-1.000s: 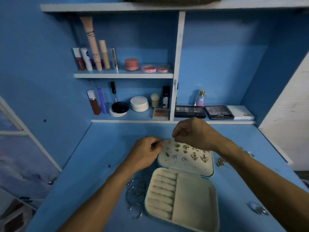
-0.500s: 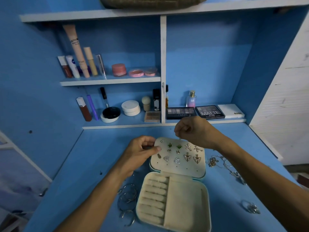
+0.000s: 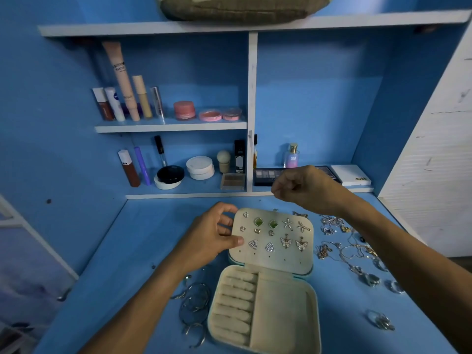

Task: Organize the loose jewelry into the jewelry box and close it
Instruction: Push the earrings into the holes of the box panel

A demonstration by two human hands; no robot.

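A cream jewelry box [image 3: 281,312] lies open on the blue desk, its lid panel [image 3: 275,256] studded with several earrings [image 3: 286,242]. My left hand [image 3: 212,236] grips the lid's left edge, thumb on the panel and fingers curled behind it. My right hand [image 3: 304,186] hovers above and behind the lid with fingers curled; I cannot tell whether it pinches something small. Silver bangles [image 3: 194,307] lie left of the box. A tangle of necklaces and chains [image 3: 342,245] and loose rings [image 3: 380,323] lie to its right.
Cosmetics stand on two small shelves [image 3: 171,126] behind the desk, with makeup palettes [image 3: 265,176], a perfume bottle [image 3: 291,155] and a white case [image 3: 351,175] at the back edge. A white wall panel [image 3: 434,149] rises at the right. A woven bag [image 3: 242,7] sits on the top shelf.
My right hand rose from the lid's top edge and drew back toward the palettes. My left hand shifted to grip the lid's left side. The camera view tilted, showing more jewelry at right.
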